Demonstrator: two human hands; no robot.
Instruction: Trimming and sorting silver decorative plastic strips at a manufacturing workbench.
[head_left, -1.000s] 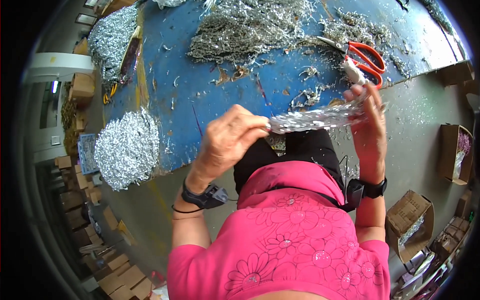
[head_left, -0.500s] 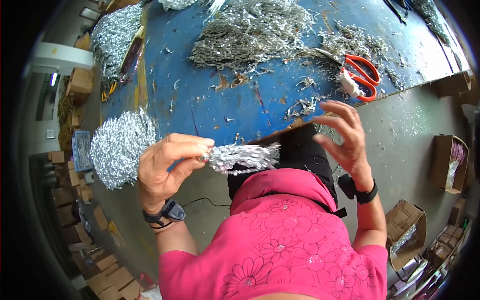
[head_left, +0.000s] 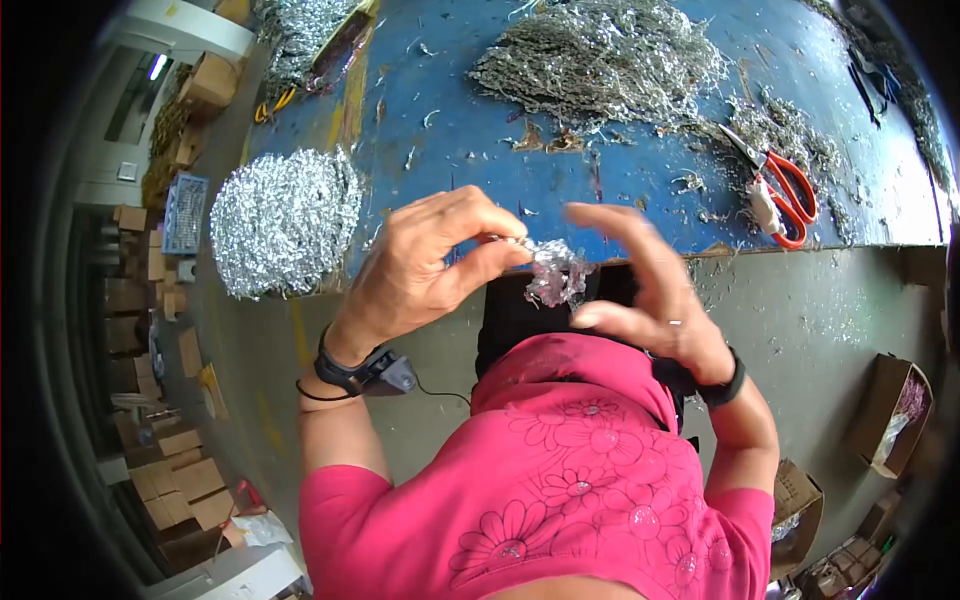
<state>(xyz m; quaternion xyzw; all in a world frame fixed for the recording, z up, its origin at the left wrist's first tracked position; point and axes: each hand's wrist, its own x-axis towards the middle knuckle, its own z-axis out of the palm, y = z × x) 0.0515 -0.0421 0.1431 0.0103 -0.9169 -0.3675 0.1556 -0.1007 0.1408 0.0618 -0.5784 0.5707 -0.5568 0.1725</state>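
My left hand [head_left: 430,260] pinches one end of a silver tinsel bunch [head_left: 558,272] between thumb and fingertips, just off the table's near edge. The loose strands stick out to the right and hang down a little. Close by on the right, my right hand [head_left: 650,290] is open, thumb and fingers apart around the free end without visibly gripping it; it is slightly blurred. A large pile of silver tinsel [head_left: 605,65] lies on the blue table ahead. To the left, a rounded silver tinsel bundle [head_left: 285,225] sits at the table edge.
Red-handled scissors [head_left: 785,200] lie at the right near edge beside tinsel scraps [head_left: 795,135]. Yellow-handled scissors [head_left: 275,105] and more tinsel [head_left: 305,40] are at the far left. Cardboard boxes [head_left: 890,415] stand on the floor at both sides.
My left hand has moved up and to the right with the tinsel bunch. The right hand has come closer to the bunch's free end. The view has shifted as well.
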